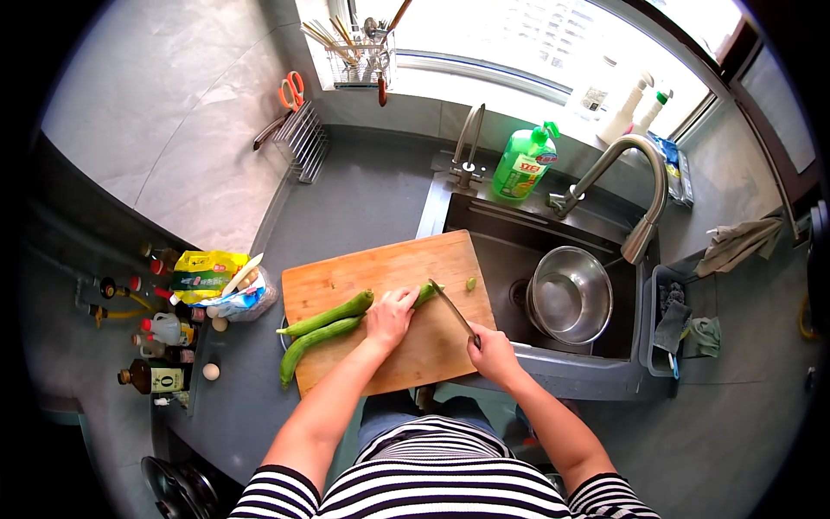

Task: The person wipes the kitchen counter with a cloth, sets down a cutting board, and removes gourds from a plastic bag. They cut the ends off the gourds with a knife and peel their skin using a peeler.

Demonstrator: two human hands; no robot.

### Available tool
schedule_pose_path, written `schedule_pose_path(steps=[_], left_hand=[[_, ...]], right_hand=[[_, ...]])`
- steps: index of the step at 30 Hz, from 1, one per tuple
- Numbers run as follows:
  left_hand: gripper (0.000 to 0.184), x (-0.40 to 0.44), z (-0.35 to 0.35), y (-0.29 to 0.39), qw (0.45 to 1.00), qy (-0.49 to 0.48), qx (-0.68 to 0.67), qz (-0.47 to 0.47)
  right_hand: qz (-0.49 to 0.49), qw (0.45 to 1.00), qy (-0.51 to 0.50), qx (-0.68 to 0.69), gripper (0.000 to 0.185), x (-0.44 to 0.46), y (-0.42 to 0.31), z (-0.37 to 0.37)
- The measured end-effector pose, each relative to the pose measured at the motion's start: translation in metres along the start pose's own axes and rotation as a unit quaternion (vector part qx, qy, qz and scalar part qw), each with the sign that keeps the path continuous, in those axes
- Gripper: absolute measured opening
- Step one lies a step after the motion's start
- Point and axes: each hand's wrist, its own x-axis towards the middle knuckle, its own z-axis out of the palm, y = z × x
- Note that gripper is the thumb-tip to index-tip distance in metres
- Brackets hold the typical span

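Note:
My left hand (391,318) presses down with bent fingers on a long green gourd (424,297), holding it against the wooden cutting board (437,350). Gripped in my right hand (494,353) is a knife (453,310) whose blade tip meets the gourd's right end. A small cut-off green end piece (470,284) lies apart to the right of the blade. Two more objects, an upper whole gourd (330,313) and a curved lower gourd (316,343), rest side by side at the board's left. Part of the held gourd is hidden under my left hand.
Right of the board is a sink (484,216) with a metal bowl (571,296) inside. A faucet (644,156) arches over the sink near green dish soap (524,164). Loose eggs (210,372), bags (216,275) and bottles (164,378) stand left. A knife rack (303,143) is behind.

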Motion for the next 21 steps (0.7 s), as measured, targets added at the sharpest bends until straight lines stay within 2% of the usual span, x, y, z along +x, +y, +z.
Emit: schedule_pose_path(steps=[12, 16, 18, 19, 21], left_hand=[[0.041, 0.000, 0.009, -0.002, 0.999, 0.026, 0.039, 0.020], [0.058, -0.005, 0.004, -0.002, 0.999, 0.010, 0.031, 0.019], [0.068, -0.016, -0.005, 0.003, 1.000, 0.008, 0.027, 0.004], [0.078, -0.023, -0.006, 0.001, 0.999, -0.039, 0.012, -0.031], [0.076, -0.031, -0.004, -0.005, 0.997, -0.059, 0.017, -0.046]], right_hand=[[0.051, 0.998, -0.036, -0.009, 0.023, 0.024, -0.007, 0.021], [0.045, 0.999, -0.020, -0.006, 0.022, 0.031, -0.009, 0.022], [0.022, 0.999, -0.015, 0.041, 0.020, 0.034, 0.004, 0.024], [0.010, 0.998, -0.011, 0.065, 0.019, 0.034, 0.008, 0.022], [0.008, 0.995, 0.019, 0.097, 0.017, 0.027, 0.012, 0.015]])
